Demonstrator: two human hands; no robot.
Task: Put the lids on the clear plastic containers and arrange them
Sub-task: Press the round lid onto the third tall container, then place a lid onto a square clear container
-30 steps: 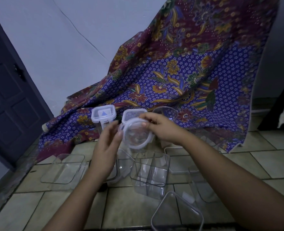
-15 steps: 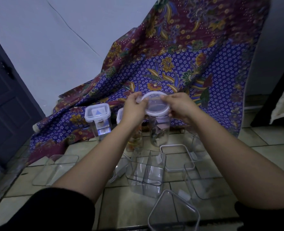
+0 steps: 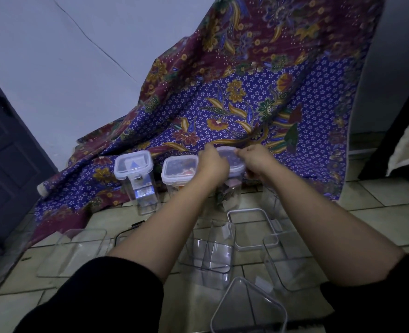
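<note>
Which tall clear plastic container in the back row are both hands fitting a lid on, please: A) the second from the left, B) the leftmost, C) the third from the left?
C: the left hand and right hand both grip the clear plastic lid atop the third tall clear plastic container.

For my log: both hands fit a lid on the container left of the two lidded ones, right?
No: the head view shows the left hand and right hand holding the lid on the container right of the two lidded ones, not left.

Glossy clear plastic containers (image 3: pixel 140 181), patterned cloth (image 3: pixel 246 104)
</note>
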